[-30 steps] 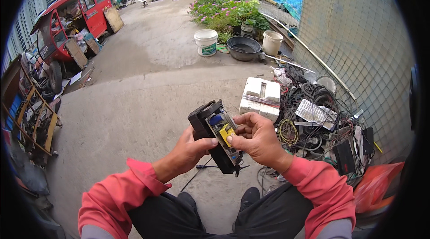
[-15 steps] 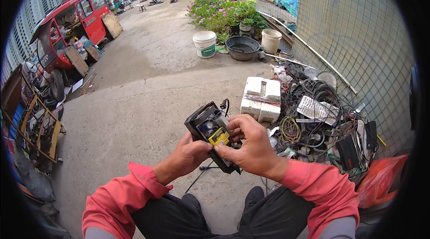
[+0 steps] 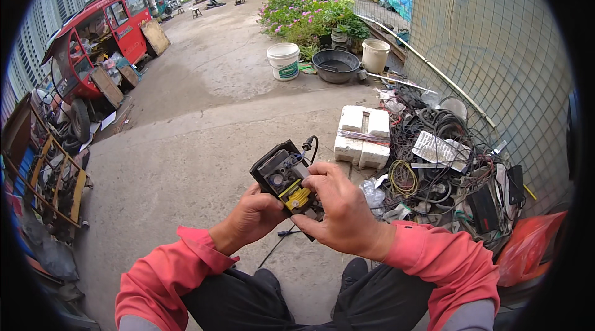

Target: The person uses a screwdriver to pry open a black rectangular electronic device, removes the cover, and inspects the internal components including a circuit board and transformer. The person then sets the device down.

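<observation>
I hold an opened black electronics box [image 3: 263, 168] in front of my knees, its inside turned up towards me. Within it show a yellow transformer-like part [image 3: 299, 198], grey metal plates and small round components. My left hand [image 3: 259, 212] grips the box along its lower left side, thumb on the near edge. Over the right side is my right hand [image 3: 341, 210], its thumb at the near end and its curled fingers by the metal plate beside the yellow part. A black lead [image 3: 308, 143] loops from the far end, and another cable [image 3: 276, 248] hangs below.
To the right lies a heap of tangled cables [image 3: 434, 170] with a bound white foam box [image 3: 362, 137] at its edge. Farther off stand a white bucket [image 3: 283, 61], a black basin [image 3: 335, 66] and flowering plants [image 3: 304, 18]. A red vehicle [image 3: 127, 30] and scrap frames line the left.
The box has turned slightly and shifted a little left, showing more of its inside. My right hand has moved slightly left and down, its fingers still at the metal plate.
</observation>
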Motion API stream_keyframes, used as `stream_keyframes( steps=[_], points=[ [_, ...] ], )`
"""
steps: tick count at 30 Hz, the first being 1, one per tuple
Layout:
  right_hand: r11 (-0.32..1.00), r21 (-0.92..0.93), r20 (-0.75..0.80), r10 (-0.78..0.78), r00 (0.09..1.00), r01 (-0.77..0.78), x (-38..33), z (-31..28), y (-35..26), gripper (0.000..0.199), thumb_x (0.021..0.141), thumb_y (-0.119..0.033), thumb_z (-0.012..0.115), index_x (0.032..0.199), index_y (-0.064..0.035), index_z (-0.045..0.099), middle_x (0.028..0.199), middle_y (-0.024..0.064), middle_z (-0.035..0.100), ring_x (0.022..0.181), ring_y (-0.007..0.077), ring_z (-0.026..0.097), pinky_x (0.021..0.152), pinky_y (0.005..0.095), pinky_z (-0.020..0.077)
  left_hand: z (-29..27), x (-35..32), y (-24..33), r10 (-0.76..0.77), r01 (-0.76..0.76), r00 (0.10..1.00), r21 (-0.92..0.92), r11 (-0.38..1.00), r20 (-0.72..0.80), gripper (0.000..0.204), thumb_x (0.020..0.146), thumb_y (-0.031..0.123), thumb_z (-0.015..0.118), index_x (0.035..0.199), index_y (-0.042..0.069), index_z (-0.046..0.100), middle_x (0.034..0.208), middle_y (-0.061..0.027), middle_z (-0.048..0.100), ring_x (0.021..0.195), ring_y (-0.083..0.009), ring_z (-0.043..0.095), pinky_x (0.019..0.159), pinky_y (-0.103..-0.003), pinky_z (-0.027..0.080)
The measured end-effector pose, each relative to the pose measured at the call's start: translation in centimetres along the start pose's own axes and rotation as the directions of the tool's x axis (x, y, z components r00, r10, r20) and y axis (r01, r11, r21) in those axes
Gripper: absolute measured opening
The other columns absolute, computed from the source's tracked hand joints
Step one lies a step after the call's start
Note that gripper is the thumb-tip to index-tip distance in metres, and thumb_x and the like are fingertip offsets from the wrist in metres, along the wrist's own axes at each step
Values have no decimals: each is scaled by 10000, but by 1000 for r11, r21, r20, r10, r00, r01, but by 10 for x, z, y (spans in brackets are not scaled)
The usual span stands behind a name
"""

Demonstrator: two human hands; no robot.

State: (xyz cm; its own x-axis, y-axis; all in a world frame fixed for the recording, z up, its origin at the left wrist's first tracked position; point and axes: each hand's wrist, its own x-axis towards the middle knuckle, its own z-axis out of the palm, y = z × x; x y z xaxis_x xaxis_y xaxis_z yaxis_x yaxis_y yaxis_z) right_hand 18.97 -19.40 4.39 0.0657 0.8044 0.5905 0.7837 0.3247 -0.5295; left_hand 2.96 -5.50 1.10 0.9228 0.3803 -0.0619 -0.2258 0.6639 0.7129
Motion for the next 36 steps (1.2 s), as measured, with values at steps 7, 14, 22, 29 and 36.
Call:
stream_keyframes(
  steps=[7, 14, 22, 29, 36],
  points=[
    [999, -23, 15, -27, 1000, 27, 0, 1, -2, 553, 773, -172, 851, 1181, 48, 550, 1212, 236, 524, 967, 400, 655, 785, 437, 574, -3, -1, -1, -6, 6, 1000, -12, 1000, -19, 784, 668, 21, 597, 1444, 55, 490, 1357, -108, 620, 1298, -293, 576, 1169, -460, 408],
    [1000, -4, 41, 0, 999, 0, -1, 2, 1, 551, 782, -192, 850, 1171, 49, 542, 1207, 233, 526, 974, 404, 653, 782, 445, 572, 1, -1, -1, -19, 18, 999, -23, 1000, -38, 774, 650, 40, 581, 1421, 40, 507, 1361, -121, 622, 1302, -310, 576, 1179, -475, 398],
    [1000, -23, 33, -5, 999, 5, -1, 2, 0, 552, 782, -201, 855, 1158, 47, 537, 1192, 225, 527, 949, 401, 659, 774, 444, 574, -1, 0, -2, 0, -1, 1000, -36, 999, -28, 789, 640, 41, 571, 1426, 34, 503, 1370, -125, 618, 1307, -312, 572, 1182, -477, 394],
    [1000, -4, 12, -7, 1000, 7, -1, 4, 1, 562, 766, -186, 864, 1164, 40, 538, 1179, 216, 532, 943, 392, 659, 761, 439, 573, 2, -1, 0, 25, -25, 999, 11, 1000, 29, 746, 703, 2, 589, 1442, 30, 486, 1372, -133, 614, 1309, -308, 572, 1173, -478, 407],
    [999, -18, -38, -29, 999, 29, 1, 7, 3, 545, 742, -150, 883, 1139, 23, 552, 1154, 194, 585, 872, 312, 697, 736, 387, 601, 4, -2, 2, -3, 0, 999, 64, 998, 46, 619, 831, 9, 723, 1405, 36, 494, 1330, -113, 624, 1262, -258, 614, 1121, -443, 472]
  ],
)
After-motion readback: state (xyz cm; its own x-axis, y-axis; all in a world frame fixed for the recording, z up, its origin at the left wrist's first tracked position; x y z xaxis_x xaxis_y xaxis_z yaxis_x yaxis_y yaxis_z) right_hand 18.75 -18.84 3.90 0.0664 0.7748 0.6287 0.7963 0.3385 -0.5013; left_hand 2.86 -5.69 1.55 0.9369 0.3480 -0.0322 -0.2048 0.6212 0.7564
